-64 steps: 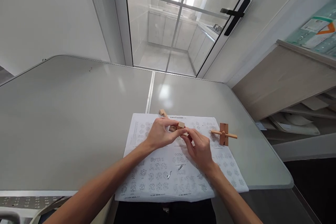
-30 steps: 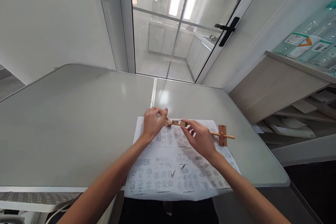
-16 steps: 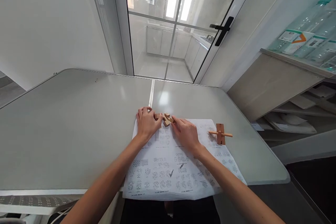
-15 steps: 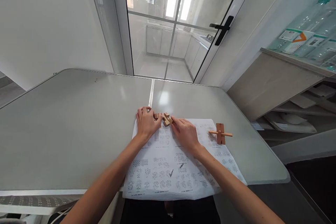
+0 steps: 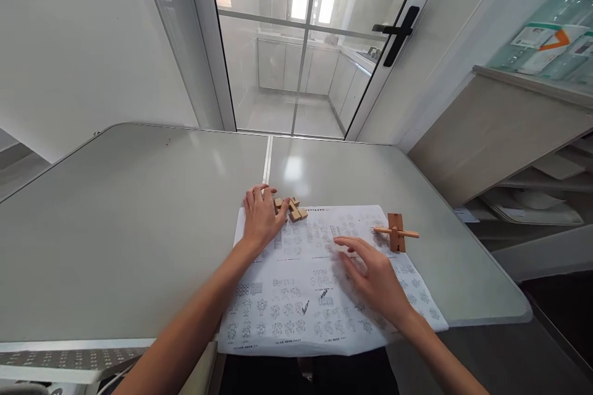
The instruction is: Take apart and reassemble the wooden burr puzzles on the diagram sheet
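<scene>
My left hand [image 5: 262, 217] is curled round the left end of a small cluster of wooden puzzle blocks [image 5: 296, 214] at the paper's far edge. Its thumb rests against the blocks, and part of the cluster is hidden behind it. My right hand [image 5: 377, 274] hovers over the printed paper [image 5: 296, 265], holding nothing, with thumb and fingers apart. To its upper right, a brown wooden piece [image 5: 396, 222] with dark marks lies on the paper's right edge. Across that piece lies a pencil [image 5: 410, 234].
The grey table [image 5: 139, 228] has a seam down its middle. Beyond it stands a glazed door [image 5: 306, 28] with a black handle [image 5: 399, 34]. On the right, a shelf unit [image 5: 519, 117] carries clear plastic bottles [image 5: 546, 49].
My right hand has let go of the wooden blocks and drawn back to the right and nearer me, its fingers spreading. My left hand stays at the blocks. The view has shifted slightly.
</scene>
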### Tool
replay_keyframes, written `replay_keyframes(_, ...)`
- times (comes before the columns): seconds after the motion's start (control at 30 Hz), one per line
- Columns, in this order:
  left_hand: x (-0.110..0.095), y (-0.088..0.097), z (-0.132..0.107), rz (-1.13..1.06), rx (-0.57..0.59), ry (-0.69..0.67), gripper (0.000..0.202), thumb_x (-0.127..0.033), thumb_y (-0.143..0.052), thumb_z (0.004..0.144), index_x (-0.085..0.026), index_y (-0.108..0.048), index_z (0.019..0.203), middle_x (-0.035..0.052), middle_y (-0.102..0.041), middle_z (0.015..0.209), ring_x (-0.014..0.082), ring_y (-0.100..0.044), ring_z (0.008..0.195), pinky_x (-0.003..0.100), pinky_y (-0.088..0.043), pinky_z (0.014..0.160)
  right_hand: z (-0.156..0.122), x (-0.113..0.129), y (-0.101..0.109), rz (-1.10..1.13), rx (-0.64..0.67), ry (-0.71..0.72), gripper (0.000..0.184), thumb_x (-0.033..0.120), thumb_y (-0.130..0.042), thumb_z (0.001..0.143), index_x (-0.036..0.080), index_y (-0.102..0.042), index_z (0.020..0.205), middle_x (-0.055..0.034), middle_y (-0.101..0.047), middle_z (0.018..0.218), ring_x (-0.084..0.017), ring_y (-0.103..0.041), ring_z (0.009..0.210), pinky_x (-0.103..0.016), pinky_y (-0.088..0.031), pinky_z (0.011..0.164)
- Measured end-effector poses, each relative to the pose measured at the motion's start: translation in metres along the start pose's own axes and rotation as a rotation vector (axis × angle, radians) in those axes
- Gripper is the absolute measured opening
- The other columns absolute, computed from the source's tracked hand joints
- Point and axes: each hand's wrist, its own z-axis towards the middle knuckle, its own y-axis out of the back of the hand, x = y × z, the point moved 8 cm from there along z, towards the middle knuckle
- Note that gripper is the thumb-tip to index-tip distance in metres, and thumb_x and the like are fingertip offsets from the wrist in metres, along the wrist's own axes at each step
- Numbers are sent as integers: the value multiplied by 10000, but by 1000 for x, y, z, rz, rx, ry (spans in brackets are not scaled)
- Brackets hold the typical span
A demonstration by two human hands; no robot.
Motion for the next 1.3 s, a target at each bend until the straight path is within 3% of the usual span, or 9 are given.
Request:
replay_keyframes(0.17,0,-2,1,-14,10,-16,342,-469,-602,1017,-181,-644,1196,192,-615,1350,387,-480,1362,564,-424,1131,-34,-36,14,103,-45,-231,256,387,-558,1063,294,-718,1241,-71,-710,1400,-310,-658,1305,-531,-563,1082)
replay_keyframes(0.43,-19,11,-1,-23,44,-115,286,-396,-606,1015,-205,-622,1227,171,-587,1423,379,-445,1423,578,-409,1169,-37,-46,16,208,-71,-269,273,427,-559,1053,277,-748,1182,-84,-715,1396,-321,-650,1311,-543,-527,1115)
replay_keyframes(0.53,-37,25,-16,-46,100,-182,293,-389,-592,1030,-224,-599,1272,150,-566,1473,369,-417,1467,585,-408,1182,-38,-48,16,257,-86,-293,289,447,-561,1051,281,-755,1187,-85,-721,1387,-325,-648,1315,-539,-527,1110)
replay_keyframes(0.7,-65,42,-67,-186,305,-262,263,-359,-586,1037,-279,-598,1287,103,-566,1516,323,-448,1493,559,-430,1216,-38,-47,20,319,-140,-318,288,476,-585,1038,276,-786,1092,-93,-763,1297,-336,-689,1246,-536,-546,1088)
replay_keyframes(0.9,-73,48,-113,-344,478,-173,210,-366,-583,1038,-332,-664,1228,73,-662,1432,300,-591,1391,528,-531,1157,-36,-44,25,336,-176,-326,317,508,-588,1033,266,-791,1063,-104,-797,1180,-338,-734,1140,-479,-610,976)
replay_keyframes(1.13,-61,47,-137,-365,468,-43,231,-405,-590,1038,-357,-680,1246,46,-692,1434,292,-585,1431,510,-540,1170,-37,-45,23,346,-143,-340,308,497,-562,1048,274,-774,1072,-86,-788,1168,-309,-730,1095,-428,-599,938)
replay_keyframes(1.3,-61,47,-136,-306,415,-93,208,-390,-618,1017,-336,-703,1199,54,-717,1407,310,-604,1409,527,-549,1149,-33,-47,21,366,-86,-308,303,480,-550,1055,265,-761,1089,-83,-785,1154,-298,-729,1063,-414,-601,895)
